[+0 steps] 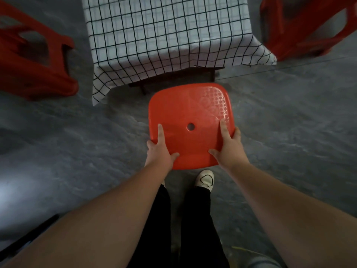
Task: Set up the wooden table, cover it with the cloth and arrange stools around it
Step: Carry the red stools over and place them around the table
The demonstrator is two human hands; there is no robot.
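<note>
Red stool (190, 113) between left hand (158, 151) and right hand (228, 149), forefingers flat atop

We see a glossy red plastic stool (190, 124) with an embossed seat, a matt checked cloth (166, 39), and a mottled grey floor (280, 113).
</note>
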